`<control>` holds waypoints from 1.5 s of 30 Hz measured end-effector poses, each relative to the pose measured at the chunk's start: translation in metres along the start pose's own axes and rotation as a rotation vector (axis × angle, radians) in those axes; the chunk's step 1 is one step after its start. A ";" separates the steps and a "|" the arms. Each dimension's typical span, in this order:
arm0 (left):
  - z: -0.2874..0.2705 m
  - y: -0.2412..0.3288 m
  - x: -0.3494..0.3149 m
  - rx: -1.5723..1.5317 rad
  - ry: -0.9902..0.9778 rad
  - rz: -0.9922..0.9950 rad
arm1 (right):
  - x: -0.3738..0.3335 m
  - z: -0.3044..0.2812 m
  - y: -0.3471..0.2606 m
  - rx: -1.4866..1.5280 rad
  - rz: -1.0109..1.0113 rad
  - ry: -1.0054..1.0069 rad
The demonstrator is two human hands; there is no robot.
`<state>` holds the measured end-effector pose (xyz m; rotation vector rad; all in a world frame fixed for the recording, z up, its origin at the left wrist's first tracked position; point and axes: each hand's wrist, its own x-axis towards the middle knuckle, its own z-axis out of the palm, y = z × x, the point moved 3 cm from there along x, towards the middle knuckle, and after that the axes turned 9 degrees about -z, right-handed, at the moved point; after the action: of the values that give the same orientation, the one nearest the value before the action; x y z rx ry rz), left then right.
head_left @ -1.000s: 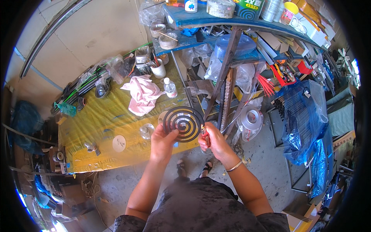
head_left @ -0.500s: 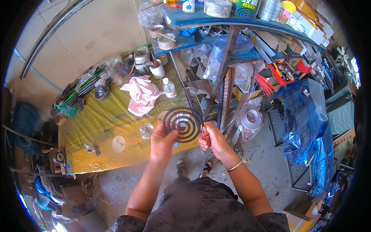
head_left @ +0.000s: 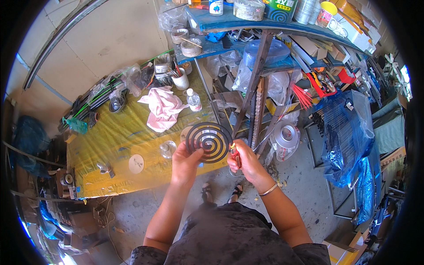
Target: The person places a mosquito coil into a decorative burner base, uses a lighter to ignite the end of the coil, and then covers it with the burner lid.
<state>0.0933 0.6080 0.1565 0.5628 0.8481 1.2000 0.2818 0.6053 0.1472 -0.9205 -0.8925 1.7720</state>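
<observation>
A dark spiral mosquito coil (head_left: 216, 153) is pinched near its left side by my left hand (head_left: 187, 160), the thumb lying across its rings. My right hand (head_left: 246, 161) is closed around a red lighter (head_left: 235, 155), held upright close to the coil's right outer end. A small orange glow shows at the lighter's top, by the coil's edge; whether it is a flame I cannot tell for sure. Both hands are above the near right edge of the yellow-covered table (head_left: 110, 176).
On the table are a pink cloth (head_left: 162, 108), a clear bottle (head_left: 193, 100), a white cup of brushes (head_left: 180, 80) and a clear jar (head_left: 168, 149). A blue shelf (head_left: 221, 23) holds tubs and boxes. Rolls of tape (head_left: 286, 135) hang right, near blue plastic wrapping (head_left: 344, 132).
Hardly anything differs. Both hands, the coil and the lighter hold the same places; the orange glow at the lighter's top looks slightly different.
</observation>
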 end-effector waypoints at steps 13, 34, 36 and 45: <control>0.001 0.000 -0.005 0.004 0.003 0.006 | -0.005 0.002 -0.001 0.012 -0.026 0.019; 0.004 -0.001 -0.006 0.006 -0.010 0.006 | -0.008 0.003 -0.003 0.007 -0.031 0.034; 0.004 -0.001 -0.006 0.005 -0.009 0.002 | -0.009 0.003 -0.003 0.016 -0.037 0.042; 0.008 -0.001 -0.006 0.010 -0.007 -0.008 | -0.010 0.003 -0.004 0.023 -0.024 0.053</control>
<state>0.0991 0.6025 0.1621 0.5711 0.8503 1.1863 0.2834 0.5968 0.1542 -0.9337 -0.8445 1.7261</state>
